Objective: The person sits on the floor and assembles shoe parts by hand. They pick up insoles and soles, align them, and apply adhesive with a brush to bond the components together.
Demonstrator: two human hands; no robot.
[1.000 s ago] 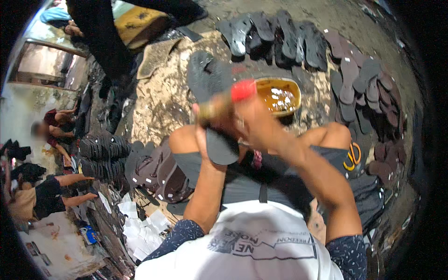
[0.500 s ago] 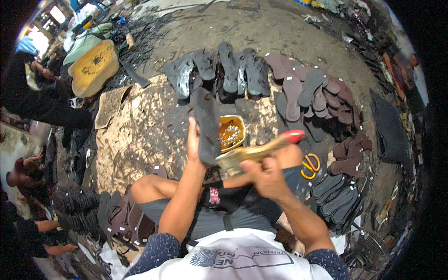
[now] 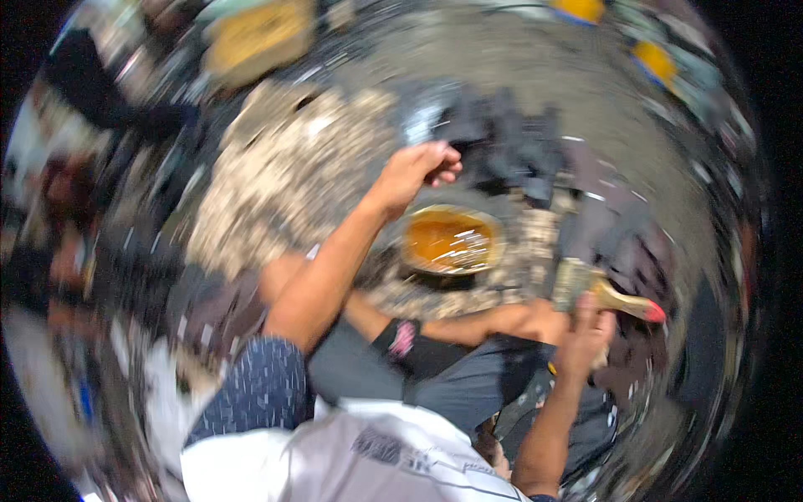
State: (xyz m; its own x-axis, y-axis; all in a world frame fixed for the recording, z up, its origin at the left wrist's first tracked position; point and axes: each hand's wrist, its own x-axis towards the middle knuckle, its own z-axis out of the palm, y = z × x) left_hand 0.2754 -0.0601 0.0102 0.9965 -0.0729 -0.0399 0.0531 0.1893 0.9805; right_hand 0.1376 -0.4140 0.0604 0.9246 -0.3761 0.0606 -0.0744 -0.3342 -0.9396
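Note:
My left hand (image 3: 422, 165) is stretched out over the far side of the work area, fingers curled in. Nothing shows in it. Just beyond lie blurred dark shoe soles (image 3: 498, 138) in a row. To the right, my right hand (image 3: 585, 328) grips a flat paintbrush (image 3: 623, 299) by its wooden handle with a red end. Pale, worn bristles (image 3: 570, 283) point up and left. Between my hands, in front of my crossed legs, stands a bowl (image 3: 407, 258) of amber, shiny liquid.
A stained pale sheet (image 3: 276, 171) covers the ground at left. Brown soles (image 3: 644, 243) lie at right. A yellowish tray-like container (image 3: 259, 38) is at far left, and a person's dark-clothed limb (image 3: 109, 92) is nearby. Motion blurs much of the surroundings.
The dark sole has left my left hand, which has moved farther out. My right hand has swung the brush away to the right. The whole view has turned and smeared.

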